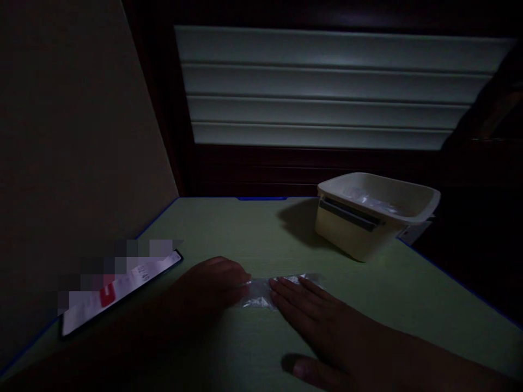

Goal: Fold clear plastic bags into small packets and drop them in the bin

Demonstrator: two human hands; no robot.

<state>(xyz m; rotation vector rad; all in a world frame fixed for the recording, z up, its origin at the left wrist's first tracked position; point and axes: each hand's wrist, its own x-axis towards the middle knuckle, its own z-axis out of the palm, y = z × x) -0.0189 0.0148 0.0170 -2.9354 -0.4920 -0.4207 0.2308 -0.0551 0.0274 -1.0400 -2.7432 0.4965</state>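
Observation:
A clear plastic bag [260,294] lies flat and crinkled on the green tabletop [229,234], shining where light catches it. My left hand [216,283] has its fingers curled and closed at the bag's left end. On the bag's right part, my right hand [322,313] rests flat with fingers stretched out and its thumb apart on the table. Both hands are dim, and the left fingertips are partly hidden.
A cream plastic bin [343,226] with a dark handle stands at the back right, holding several clear plastic pieces [368,200]. A lit phone [122,291] leans along the left edge by the wall. Behind the table is a slatted panel [322,87].

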